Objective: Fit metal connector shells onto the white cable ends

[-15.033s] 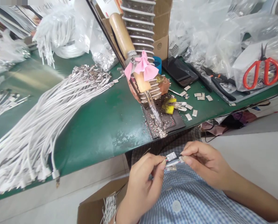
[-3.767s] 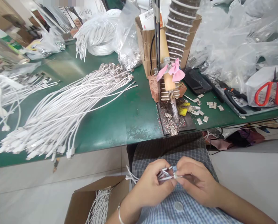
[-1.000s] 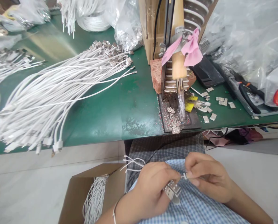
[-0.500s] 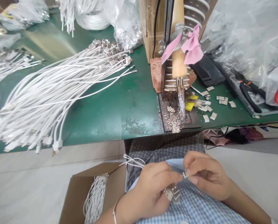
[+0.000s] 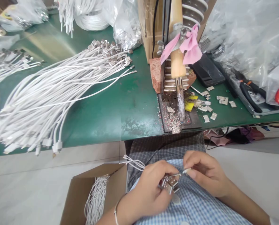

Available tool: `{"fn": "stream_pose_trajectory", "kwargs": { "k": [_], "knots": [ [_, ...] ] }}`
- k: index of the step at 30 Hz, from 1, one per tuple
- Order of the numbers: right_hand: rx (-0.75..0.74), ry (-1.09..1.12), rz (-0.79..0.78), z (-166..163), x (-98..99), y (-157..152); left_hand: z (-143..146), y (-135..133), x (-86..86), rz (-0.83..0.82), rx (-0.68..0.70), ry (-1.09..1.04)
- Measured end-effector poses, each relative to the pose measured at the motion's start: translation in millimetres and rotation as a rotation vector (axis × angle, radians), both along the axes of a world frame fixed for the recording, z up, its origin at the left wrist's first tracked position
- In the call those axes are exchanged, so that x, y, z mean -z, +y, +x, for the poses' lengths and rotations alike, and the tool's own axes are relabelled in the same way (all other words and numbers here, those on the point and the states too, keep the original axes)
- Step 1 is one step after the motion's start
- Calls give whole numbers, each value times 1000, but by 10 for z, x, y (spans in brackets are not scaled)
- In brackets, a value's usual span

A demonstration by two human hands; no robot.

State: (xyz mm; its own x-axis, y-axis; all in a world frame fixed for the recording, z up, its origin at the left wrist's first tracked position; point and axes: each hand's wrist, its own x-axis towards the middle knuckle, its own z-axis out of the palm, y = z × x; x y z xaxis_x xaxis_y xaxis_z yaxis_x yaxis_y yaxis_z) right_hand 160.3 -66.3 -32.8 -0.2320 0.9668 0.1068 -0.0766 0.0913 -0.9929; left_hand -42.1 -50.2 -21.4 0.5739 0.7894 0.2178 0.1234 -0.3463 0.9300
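Note:
My left hand (image 5: 151, 187) is closed around several white cables with metal USB plugs (image 5: 171, 183). The plugs stick out between its thumb and fingers, and the cables' looped ends (image 5: 133, 162) come out on the far side of the hand. My right hand (image 5: 206, 173) pinches a small white piece, seemingly a cable end (image 5: 185, 171), between thumb and forefinger. That piece reaches across to the fingertips of my left hand. Both hands are above my lap, below the edge of the green table (image 5: 99, 125).
A soldering iron (image 5: 181, 100) hangs tip down in a stand over solder crumbs (image 5: 173, 120). Loose metal plug shells (image 5: 213, 116) lie to its right, near pliers (image 5: 250, 97). A pile of white cables (image 5: 47, 93) covers the table's left. A cardboard box (image 5: 76, 193) holds more cables.
My right hand has shifted slightly, and more of the white piece shows between the hands. My left thumb and fingers have moved apart a little, so more of the held plugs show.

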Motion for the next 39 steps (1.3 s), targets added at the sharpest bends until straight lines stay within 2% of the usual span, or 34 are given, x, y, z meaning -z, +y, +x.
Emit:
{"fn": "stream_pose_trajectory", "kwargs": {
  "k": [6,11,25,32,39],
  "knots": [
    [20,18,-86,-24,19,-5,-8,19,-28,-70,-5,29],
    [46,3,-146,-42,24,-16,-34,-6,23,-210,3,12],
    [34,35,-97,-53,-7,-18,-16,-16,43,-282,-17,-35],
    [25,46,-124,-56,8,-38,3,-16,13,-448,-34,-55],
    [1,53,-75,-44,-23,-26,30,16,10,-718,-42,-135]
  ]
}}
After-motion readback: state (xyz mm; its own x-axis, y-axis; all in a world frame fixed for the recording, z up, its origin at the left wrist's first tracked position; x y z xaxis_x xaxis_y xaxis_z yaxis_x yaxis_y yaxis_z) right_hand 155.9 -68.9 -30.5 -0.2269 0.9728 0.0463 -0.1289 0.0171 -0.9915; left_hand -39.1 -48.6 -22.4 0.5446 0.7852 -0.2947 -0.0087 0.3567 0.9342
